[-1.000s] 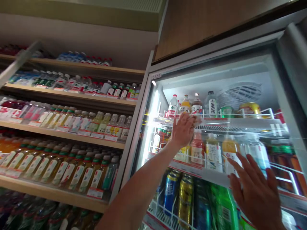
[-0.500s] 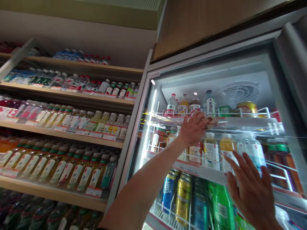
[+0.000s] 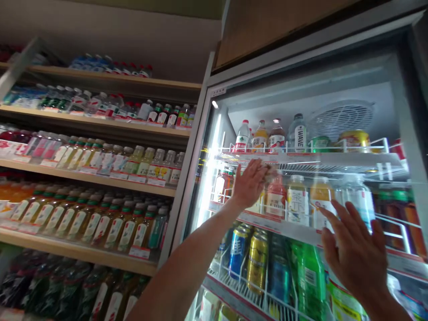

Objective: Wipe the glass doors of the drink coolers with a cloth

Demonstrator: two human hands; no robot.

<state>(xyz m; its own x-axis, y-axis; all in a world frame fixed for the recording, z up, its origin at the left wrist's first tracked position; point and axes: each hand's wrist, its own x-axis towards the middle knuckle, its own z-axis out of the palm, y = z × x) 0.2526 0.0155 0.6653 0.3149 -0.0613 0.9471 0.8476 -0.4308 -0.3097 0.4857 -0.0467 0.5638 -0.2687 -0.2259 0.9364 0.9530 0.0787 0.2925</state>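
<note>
In the head view my left hand (image 3: 249,183) reaches up to the glass door (image 3: 284,100) of a lit drinks fridge, fingers stretched out and slanting right. A pale brownish patch shows beside its fingertips; whether it is a reflection or a cloth I cannot tell. Behind that hand stand a pink drink bottle (image 3: 276,196) and other bottles. My right hand (image 3: 356,254) is raised with fingers spread, in front of an orange drink bottle (image 3: 321,196) and a large green bottle (image 3: 309,285). Nothing shows in its grasp; whether it touches the glass is unclear.
The top fridge shelf (image 3: 301,158) carries several bottles, a green tub (image 3: 320,143) and a yellow tub (image 3: 354,140). Cans, including a gold one (image 3: 257,261), fill wire lanes lower down. Wooden shelves (image 3: 100,178) of bottles line the left. A round vent grille (image 3: 344,118) is at the back.
My left hand has slid left and slightly down across the fridge front, fingers still stretched. My right hand stays spread in nearly the same place. The view has shifted slightly.
</note>
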